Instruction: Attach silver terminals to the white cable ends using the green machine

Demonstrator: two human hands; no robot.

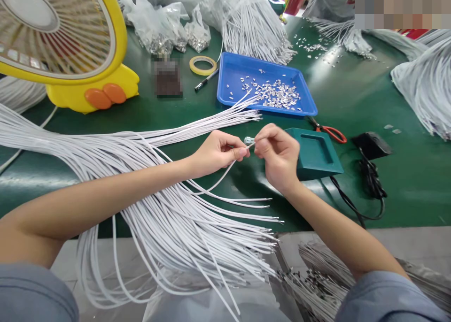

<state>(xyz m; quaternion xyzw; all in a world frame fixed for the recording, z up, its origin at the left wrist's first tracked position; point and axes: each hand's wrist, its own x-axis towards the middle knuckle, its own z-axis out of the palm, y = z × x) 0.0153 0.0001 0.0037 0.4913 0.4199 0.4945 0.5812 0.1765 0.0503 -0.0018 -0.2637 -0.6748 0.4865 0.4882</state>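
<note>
My left hand [225,149] pinches a white cable [225,172] close to its end between thumb and fingers. Just to the right, my right hand [278,154] is closed in a pinch at the cable's tip; what lies between its fingertips is too small to make out. A small clear, shiny piece [249,140] shows between the two hands, and I cannot tell what it is fixed to. Beneath my left forearm spreads a large bundle of white cables [169,218], with a thinner bunch [211,125] lying above it. Behind my right hand stands a green device [320,148] with a recessed top.
A blue tray [225,85] holds small metal pieces. Nearby lie yellow tape [203,65], a pen [206,80], red-handled pliers [331,132] and a black adapter [371,144] with its cord. A yellow fan [120,85] stands left. Bagged parts [155,31] and more cables [252,31] lie behind.
</note>
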